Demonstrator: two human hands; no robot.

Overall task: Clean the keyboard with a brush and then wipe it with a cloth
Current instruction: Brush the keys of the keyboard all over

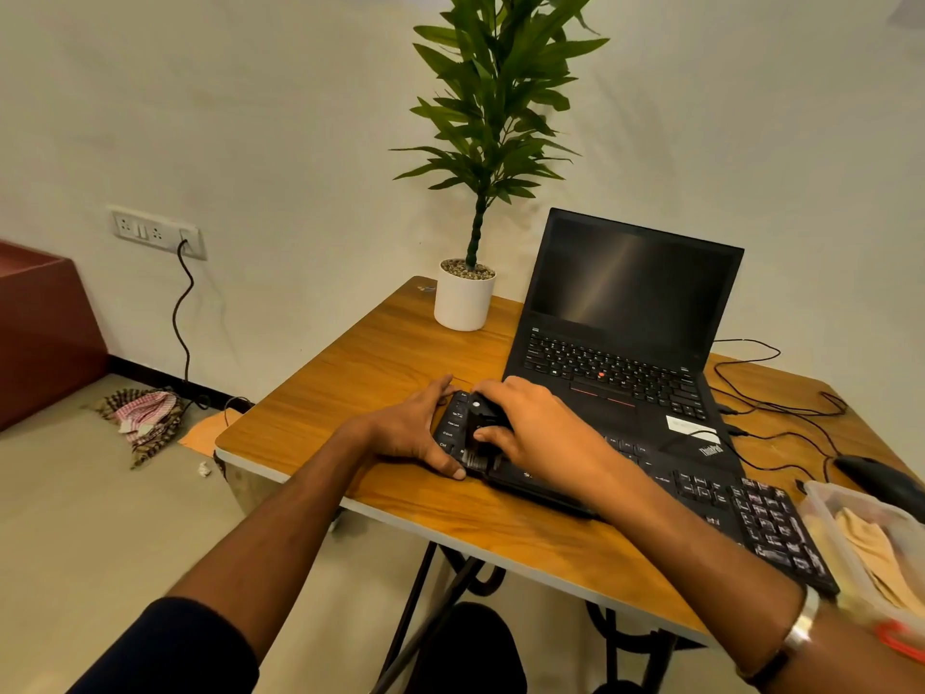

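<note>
- A crumpled checked rag [142,418] is seen on the floor, well to the left of the keyboard; whether it belongs to the task cannot be told.
- The wooden table [380,363], with a warm grain finish and a pale edge, is carried on a black metal frame.
- The left end of the black keyboard [701,485] is braced by the left hand [413,433]: the thumb is pressed to the near left corner and the fingers are curled over the far edge.
- A small black brush [480,433], boxy in body with short dark bristles at its near end, is gripped by the right hand [540,428] and set on the leftmost keys.
- The brushing step is judged to be underway at the left end; the rest of the key rows to the right, matte plastic with white legends, appears yet to be covered.
- A black laptop [625,333], open with a dark glossy screen, stands just behind the keyboard.
- A folded tan cloth [871,548], soft in look, lies in a clear plastic tub [826,513] just right of the keyboard; wiping is judged not yet begun.
</note>
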